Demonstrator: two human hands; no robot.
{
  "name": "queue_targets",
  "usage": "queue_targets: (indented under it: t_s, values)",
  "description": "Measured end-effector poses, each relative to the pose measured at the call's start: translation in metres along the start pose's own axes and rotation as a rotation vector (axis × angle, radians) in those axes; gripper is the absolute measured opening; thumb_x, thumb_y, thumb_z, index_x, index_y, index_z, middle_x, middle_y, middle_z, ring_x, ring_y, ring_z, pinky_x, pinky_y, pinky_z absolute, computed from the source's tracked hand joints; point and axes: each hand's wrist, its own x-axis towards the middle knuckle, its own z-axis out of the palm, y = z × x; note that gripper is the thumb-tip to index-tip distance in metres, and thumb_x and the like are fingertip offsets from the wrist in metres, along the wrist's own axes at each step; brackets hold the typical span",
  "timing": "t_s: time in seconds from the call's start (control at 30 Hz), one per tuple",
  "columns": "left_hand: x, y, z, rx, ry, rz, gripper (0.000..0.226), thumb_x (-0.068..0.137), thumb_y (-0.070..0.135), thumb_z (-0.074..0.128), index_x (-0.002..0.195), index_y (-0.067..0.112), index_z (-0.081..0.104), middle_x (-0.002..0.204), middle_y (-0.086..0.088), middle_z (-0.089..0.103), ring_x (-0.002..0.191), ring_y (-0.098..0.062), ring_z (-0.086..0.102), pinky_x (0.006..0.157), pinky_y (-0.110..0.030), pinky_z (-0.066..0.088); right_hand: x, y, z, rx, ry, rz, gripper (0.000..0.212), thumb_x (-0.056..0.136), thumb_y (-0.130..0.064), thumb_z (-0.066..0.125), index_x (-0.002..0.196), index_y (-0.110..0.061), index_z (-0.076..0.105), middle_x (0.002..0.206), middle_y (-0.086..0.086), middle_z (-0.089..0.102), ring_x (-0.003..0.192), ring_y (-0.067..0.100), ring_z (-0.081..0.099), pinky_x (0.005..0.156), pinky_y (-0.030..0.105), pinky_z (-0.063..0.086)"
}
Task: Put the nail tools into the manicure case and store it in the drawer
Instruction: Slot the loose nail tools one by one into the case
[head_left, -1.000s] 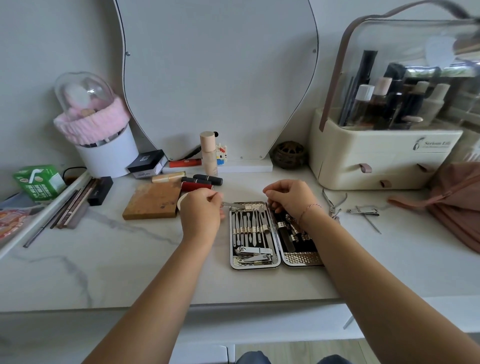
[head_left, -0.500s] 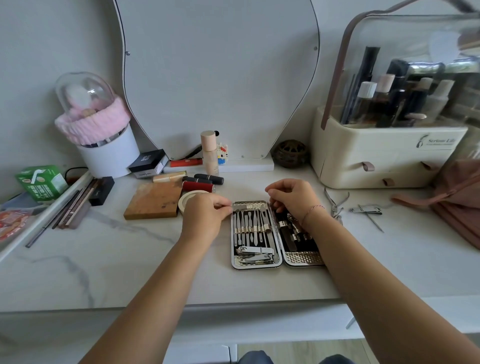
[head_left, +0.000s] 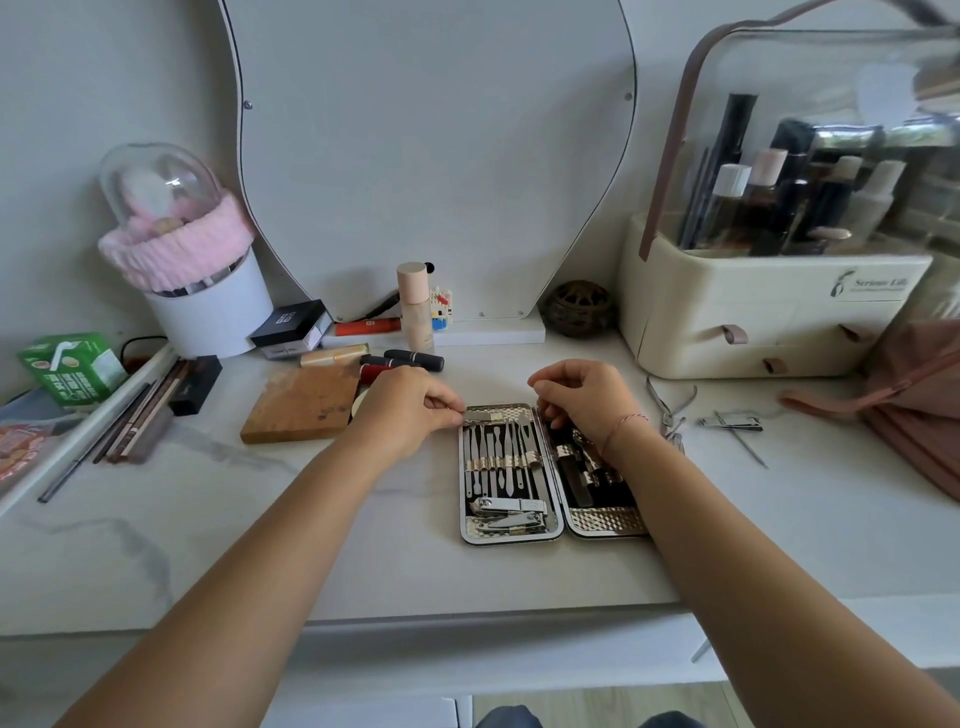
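Case (head_left: 511, 535) lies open at table centre, most tools strapped in. Left hand (head_left: 410, 410) pinches a tool (head_left: 480, 414) at its 12 o'clock edge, likely seating it; right hand (head_left: 584, 400) curled over right half, grip unclear. Nipper (head_left: 670, 410), clipper (head_left: 730, 422) loose at 3 o'clock

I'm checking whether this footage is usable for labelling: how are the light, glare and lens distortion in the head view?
Head view: soft, even daylight with faint shadows; wide-angle bending bows the mirror and organizer; glare on the organizer's clear lid hides some bottles; the manicure case is sharp and reflective.
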Motion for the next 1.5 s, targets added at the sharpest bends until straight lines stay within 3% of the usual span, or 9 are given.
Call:
queue_targets:
  t_s: [0.13,0.27,0.53,0.67,0.83,1.13,1.3,1.4,1.5]
  values:
    - [0.004,0.002,-0.002,0.002,-0.037,-0.010,0.010,0.077,0.017,0.074,0.086,0.022,0.074,0.069,0.007,0.063,0.060,-0.009,0.055,0.058,-0.018,0.048,0.001,0.001,0.000,-0.007,-0.001,0.006,0.012,0.088,-0.006,0.058,0.088,-0.010,0.069,0.066,0.005,0.065,0.049,0.009,0.052,0.051,0.015,0.049]
    - [0.008,0.005,-0.003,0.018,-0.061,-0.033,0.007,0.077,0.017,0.074,0.083,0.021,0.074,0.064,0.008,0.064,0.054,-0.007,0.059,0.058,-0.018,0.048,0.001,0.000,0.001,-0.022,0.001,0.004,0.011,0.088,-0.007,0.058,0.089,-0.010,0.069,0.067,0.004,0.065,0.049,0.007,0.052,0.050,0.013,0.048]
    - [0.006,0.002,0.004,-0.096,-0.057,-0.079,0.013,0.078,0.012,0.073,0.090,0.016,0.073,0.071,0.006,0.068,0.063,-0.010,0.069,0.077,-0.031,0.057,-0.001,-0.001,0.003,-0.034,0.023,-0.009,0.011,0.088,-0.005,0.058,0.089,-0.008,0.069,0.063,0.001,0.062,0.040,-0.001,0.048,0.047,0.011,0.046]
    - [-0.001,-0.002,0.007,-0.085,0.004,-0.054,0.020,0.082,0.018,0.069,0.102,0.018,0.071,0.092,0.001,0.072,0.083,-0.012,0.068,0.089,-0.035,0.052,-0.001,-0.001,0.003,-0.036,0.029,-0.010,0.011,0.088,-0.005,0.058,0.089,-0.008,0.069,0.062,0.001,0.062,0.044,0.003,0.049,0.048,0.012,0.047]
    - [-0.017,-0.005,0.004,-0.092,0.034,-0.047,0.034,0.091,0.014,0.055,0.124,0.019,0.058,0.122,0.002,0.063,0.112,-0.010,0.057,0.097,-0.024,0.041,0.000,0.001,0.003,-0.036,0.024,-0.013,0.011,0.088,-0.005,0.058,0.089,-0.007,0.069,0.063,0.001,0.063,0.044,0.002,0.050,0.049,0.013,0.047]
    - [-0.045,0.004,0.010,-0.240,0.034,-0.119,0.037,0.096,0.021,0.046,0.132,0.016,0.050,0.136,0.003,0.052,0.122,-0.006,0.047,0.094,-0.017,0.029,0.001,0.002,0.003,-0.027,0.011,-0.028,0.012,0.087,-0.005,0.058,0.088,-0.009,0.069,0.062,0.001,0.062,0.048,0.007,0.051,0.048,0.013,0.047]
    - [-0.048,0.008,0.014,-0.309,0.056,-0.141,0.038,0.094,0.020,0.049,0.132,0.013,0.049,0.135,-0.002,0.051,0.107,-0.001,0.047,0.090,-0.015,0.030,-0.001,0.001,0.003,-0.308,-0.118,-0.168,0.012,0.086,-0.022,0.063,0.088,-0.025,0.074,0.081,-0.009,0.065,0.065,0.003,0.051,0.062,0.015,0.043]
    - [-0.049,0.011,0.015,-0.357,0.057,-0.167,0.042,0.094,0.021,0.051,0.134,0.013,0.046,0.136,-0.005,0.049,0.115,-0.006,0.049,0.092,-0.016,0.030,-0.002,0.001,0.005,-0.462,-0.200,-0.255,0.014,0.086,-0.029,0.062,0.093,-0.032,0.073,0.085,-0.012,0.053,0.069,0.003,0.047,0.069,0.021,0.038]
    - [-0.050,0.013,0.014,-0.396,0.054,-0.186,0.045,0.094,0.021,0.051,0.137,0.012,0.043,0.138,-0.006,0.049,0.124,-0.009,0.047,0.092,-0.015,0.029,-0.004,-0.001,0.006,-0.556,-0.259,-0.293,0.020,0.089,-0.034,0.058,0.104,-0.035,0.070,0.091,-0.008,0.045,0.070,0.002,0.044,0.064,0.014,0.031]
